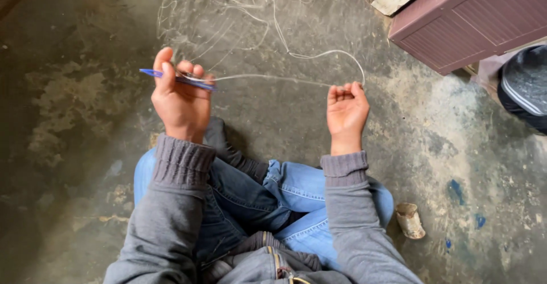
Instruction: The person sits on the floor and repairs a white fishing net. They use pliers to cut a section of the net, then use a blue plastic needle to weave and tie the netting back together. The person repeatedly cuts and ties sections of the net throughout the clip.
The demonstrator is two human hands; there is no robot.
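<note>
Gripping a blue netting needle (171,78) in our left hand (181,97), fingers clamped around it, we are holding pale line (268,78) taut across to our right hand (346,110), fingers curled shut on it. Loose netting (228,16) is lying on the concrete floor (74,119) beyond; a small can (410,220) is sitting right.
</note>
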